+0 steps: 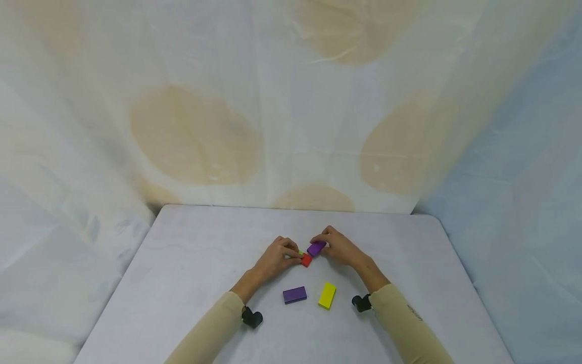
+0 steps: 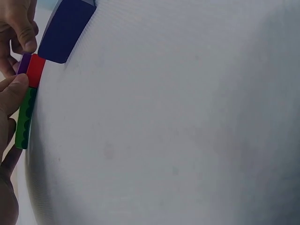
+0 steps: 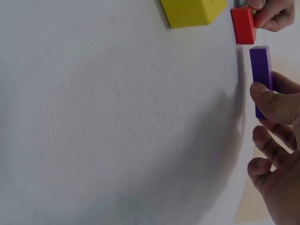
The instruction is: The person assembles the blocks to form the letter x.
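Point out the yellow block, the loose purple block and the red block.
yellow block (image 1: 327,295), head view, top face.
loose purple block (image 1: 294,294), head view, top face.
red block (image 3: 243,25), right wrist view, broad face.

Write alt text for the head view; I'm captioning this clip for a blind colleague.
Two hands meet at the middle of a pale table: the left hand pinches a red block and the right hand grips a purple block right next to it. Nearer the person lie a darker purple block and a yellow block, flat and apart.
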